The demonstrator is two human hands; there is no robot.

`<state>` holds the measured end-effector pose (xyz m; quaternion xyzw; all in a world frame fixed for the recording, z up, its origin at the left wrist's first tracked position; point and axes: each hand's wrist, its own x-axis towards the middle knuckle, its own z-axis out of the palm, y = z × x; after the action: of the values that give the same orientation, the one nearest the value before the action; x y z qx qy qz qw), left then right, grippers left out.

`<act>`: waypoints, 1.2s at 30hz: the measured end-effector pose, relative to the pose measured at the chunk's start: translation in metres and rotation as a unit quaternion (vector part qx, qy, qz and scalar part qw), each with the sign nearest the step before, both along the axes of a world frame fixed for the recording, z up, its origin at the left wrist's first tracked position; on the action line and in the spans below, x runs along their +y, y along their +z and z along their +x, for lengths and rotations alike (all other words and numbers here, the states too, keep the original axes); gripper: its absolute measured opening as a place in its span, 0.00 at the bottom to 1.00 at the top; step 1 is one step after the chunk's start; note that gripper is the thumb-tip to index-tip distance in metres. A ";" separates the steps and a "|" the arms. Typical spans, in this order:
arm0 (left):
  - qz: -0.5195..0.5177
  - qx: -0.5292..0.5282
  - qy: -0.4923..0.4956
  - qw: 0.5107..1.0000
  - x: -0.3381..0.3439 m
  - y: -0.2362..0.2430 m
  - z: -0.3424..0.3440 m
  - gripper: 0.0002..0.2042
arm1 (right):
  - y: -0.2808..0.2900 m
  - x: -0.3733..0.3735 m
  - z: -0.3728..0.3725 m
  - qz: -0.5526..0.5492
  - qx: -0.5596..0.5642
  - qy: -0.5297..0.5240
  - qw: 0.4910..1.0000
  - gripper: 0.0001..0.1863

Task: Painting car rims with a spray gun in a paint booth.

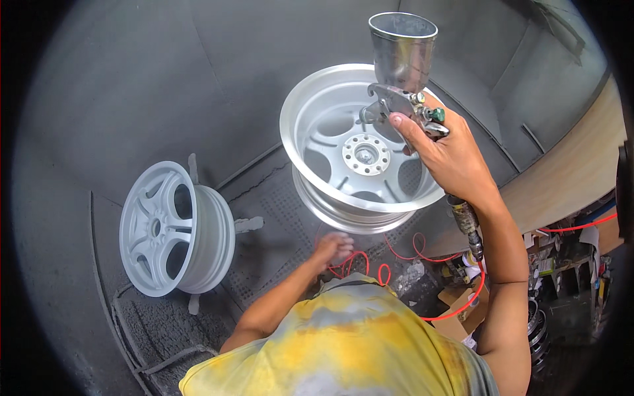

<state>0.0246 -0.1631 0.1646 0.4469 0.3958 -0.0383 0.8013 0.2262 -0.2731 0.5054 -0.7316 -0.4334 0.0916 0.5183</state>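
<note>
My right hand [456,155] is wrapped round a metal spray gun [396,100], thumb at its back. A silver cup [403,59] stands upright on the gun. The nozzle end is over a silver-grey alloy wheel [366,156], which lies tilted with its open barrel side up. An air fitting [465,221] hangs below my right hand, joined to a red hose [480,284]. Just below the wheel's near edge is my left hand [335,249], its fingers curled and whitish. The inside of that hand is hidden, so whether it holds anything does not show.
A second grey alloy wheel [157,228] stands at the left on a coated stand [249,224]. Red hose coils [356,262] lie behind my left hand. Grey booth walls [145,79] curve around. Cardboard boxes [462,305] and clutter fill the lower right.
</note>
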 end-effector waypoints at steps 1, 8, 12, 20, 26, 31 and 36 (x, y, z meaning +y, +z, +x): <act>0.004 -0.014 0.000 1.000 0.026 -0.016 -0.003 0.10 | 0.002 0.001 -0.001 -0.001 -0.001 0.001 1.000 0.11; 0.078 -0.049 0.235 0.968 0.140 -0.030 0.032 0.05 | 0.012 0.011 -0.004 0.016 0.028 0.016 0.999 0.11; 0.069 0.029 0.238 0.968 0.074 -0.020 0.037 0.07 | 0.012 0.017 0.004 0.010 0.002 0.009 1.000 0.11; -0.066 -0.086 0.034 0.993 0.025 -0.027 0.012 0.10 | 0.036 0.024 0.021 -0.002 -0.056 -0.016 0.998 0.16; -0.004 -0.132 0.094 0.987 0.089 -0.013 0.003 0.11 | 0.072 0.015 0.030 -0.092 -0.097 -0.105 0.985 0.17; -0.027 -0.125 0.076 0.989 0.083 -0.008 0.001 0.10 | 0.084 -0.009 0.060 -0.131 -0.120 -0.177 0.968 0.18; -0.035 -0.122 0.075 0.989 0.060 -0.016 0.006 0.10 | 0.087 -0.050 0.079 -0.158 -0.108 -0.207 0.959 0.19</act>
<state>0.0307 -0.1032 0.1482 0.3893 0.3260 0.0627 0.8592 0.3047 -0.3235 0.5920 -0.8835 -0.3059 -0.0297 0.3535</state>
